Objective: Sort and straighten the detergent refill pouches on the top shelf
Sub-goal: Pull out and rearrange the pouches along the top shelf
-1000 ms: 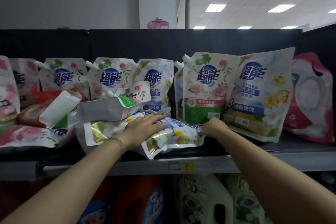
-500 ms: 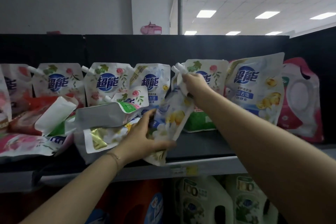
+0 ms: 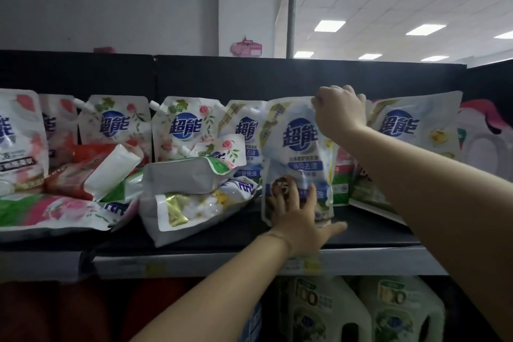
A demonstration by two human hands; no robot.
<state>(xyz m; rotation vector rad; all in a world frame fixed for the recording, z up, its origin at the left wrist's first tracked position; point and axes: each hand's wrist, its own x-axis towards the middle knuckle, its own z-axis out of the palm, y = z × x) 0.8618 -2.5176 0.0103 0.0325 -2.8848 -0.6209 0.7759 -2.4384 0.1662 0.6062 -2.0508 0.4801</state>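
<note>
Blue pouch (image 3: 297,153) stands upright near the front of the top shelf (image 3: 374,233), just left of a leaning pouch (image 3: 410,133) of the same kind. Right hand (image 3: 340,114) pinches its top right corner, fingers curled over the seam. Left hand (image 3: 299,219) lies flat and spread against the lower front, thumb out along the shelf; it is pressing, not gripping.

Handling, by the look of it: a soft film bag full of liquid, so heavy for its size, floppy and prone to slumping. The film is glossy and probably slippery. The best holds are the stiffer top seam or spout corner for steering, and the base for support. Squeezing the middle would only shift the liquid. The bottom has to sit flat or it tips over.

To the left, a gold-yellow pouch (image 3: 194,208) lies flat with a green-white pouch (image 3: 188,178) on top of it. A red pouch (image 3: 75,175) and a pink pouch (image 3: 55,214) lie further left. They likely need the same top-and-base hold
</note>
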